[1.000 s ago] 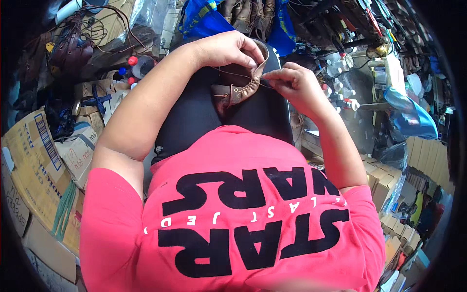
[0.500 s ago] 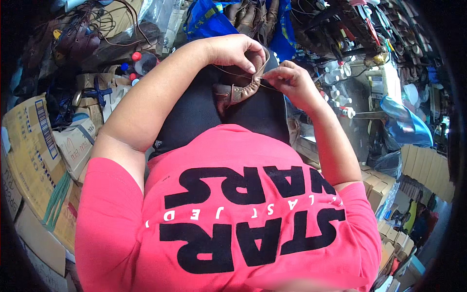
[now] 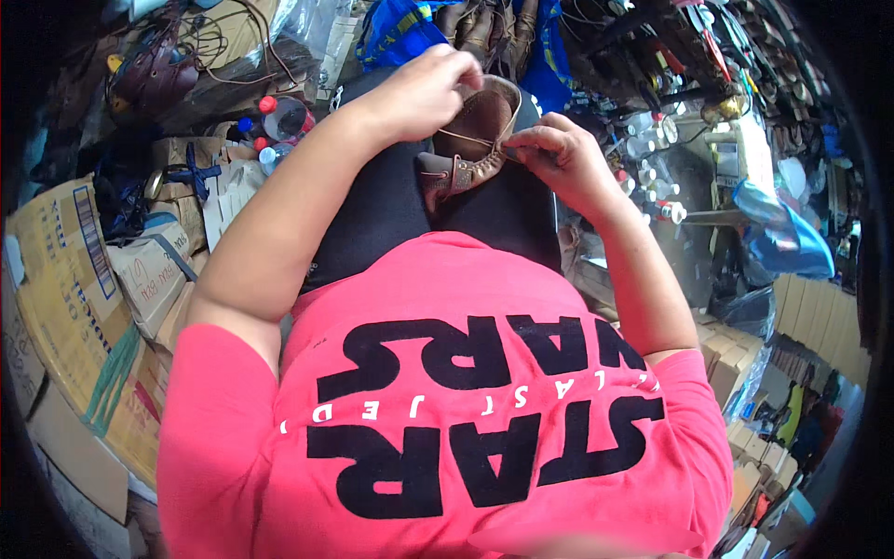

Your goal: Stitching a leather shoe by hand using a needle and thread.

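Note:
A brown leather shoe (image 3: pixel 477 119) rests on my lap between my thighs, its rounded end pointing away from me. A pale strip (image 3: pixel 518 97) edges its far and right sides. Nearer to me, a strap with a buckle (image 3: pixel 462 174) crosses it, beside puckered leather. Thin thread (image 3: pixel 464 139) runs across the shoe toward its right edge. There my right hand (image 3: pixel 562 160) pinches the thread close to the leather. Above the shoe's far left side is my left hand (image 3: pixel 436 82), fingers curled closed; what they hold is too small to make out.
Plastic bottles (image 3: pixel 285 119) with red and blue caps stand at the left, near cardboard boxes (image 3: pixel 70 279). A blue bag (image 3: pixel 402 33) holding brown shapes lies beyond my knees. More bottles (image 3: pixel 652 135) and a blue plastic sheet (image 3: pixel 782 233) are at the right.
My left hand has lifted off the shoe and moved left and away, uncovering more of the brown leather. My right hand stays by the shoe's right edge.

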The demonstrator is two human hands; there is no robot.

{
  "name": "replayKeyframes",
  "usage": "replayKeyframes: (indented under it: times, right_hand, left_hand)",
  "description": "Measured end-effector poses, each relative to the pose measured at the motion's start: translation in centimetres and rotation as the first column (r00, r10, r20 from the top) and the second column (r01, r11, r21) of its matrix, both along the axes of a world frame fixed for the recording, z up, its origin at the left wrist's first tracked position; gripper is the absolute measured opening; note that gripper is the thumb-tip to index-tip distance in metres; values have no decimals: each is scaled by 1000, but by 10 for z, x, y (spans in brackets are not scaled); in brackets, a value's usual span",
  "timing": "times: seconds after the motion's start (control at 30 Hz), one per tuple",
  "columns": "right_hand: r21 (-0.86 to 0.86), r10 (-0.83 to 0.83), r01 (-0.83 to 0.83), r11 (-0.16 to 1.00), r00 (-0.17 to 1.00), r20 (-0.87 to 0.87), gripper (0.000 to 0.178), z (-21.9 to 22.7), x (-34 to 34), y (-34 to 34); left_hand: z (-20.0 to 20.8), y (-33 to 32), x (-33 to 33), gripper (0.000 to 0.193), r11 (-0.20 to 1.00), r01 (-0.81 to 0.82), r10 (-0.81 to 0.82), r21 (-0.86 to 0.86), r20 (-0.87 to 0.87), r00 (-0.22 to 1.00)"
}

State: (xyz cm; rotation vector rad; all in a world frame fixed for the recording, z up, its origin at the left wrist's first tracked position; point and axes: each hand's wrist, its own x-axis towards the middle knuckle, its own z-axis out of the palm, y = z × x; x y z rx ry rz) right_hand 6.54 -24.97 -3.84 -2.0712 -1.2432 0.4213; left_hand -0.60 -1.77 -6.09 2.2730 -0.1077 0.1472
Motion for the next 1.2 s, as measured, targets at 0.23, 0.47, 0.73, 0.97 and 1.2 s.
replayKeyframes:
  times: [0.23, 0.47, 0.73, 0.97, 1.2]
  right_hand:
    - [26, -74, 70, 997, 972, 224, 25, -10, -31, -8]
    - [-111, -75, 67, 992, 995, -68, 30, -4, -19, -10]
    - [-117, 14, -47, 992, 963, -270, 28, -11, 16, -9]
    - [-177, 17, -71, 982, 957, -291, 35, -5, 21, -3]
    - [-111, 43, -86, 990, 936, -349, 37, -18, 29, -6]
  left_hand:
    - [13, -13, -71, 25, 994, -92, 89, -52, -56, 994]
    - [1, -23, -67, 9, 809, -329, 159, 487, 358, 920]
    - [-10, -24, -45, 9, 985, -137, 115, 108, 188, 975]
    - [-13, -23, -44, 10, 981, -137, 115, 137, 158, 981]
    - [-13, -24, -39, 11, 991, -70, 57, 113, 116, 992]
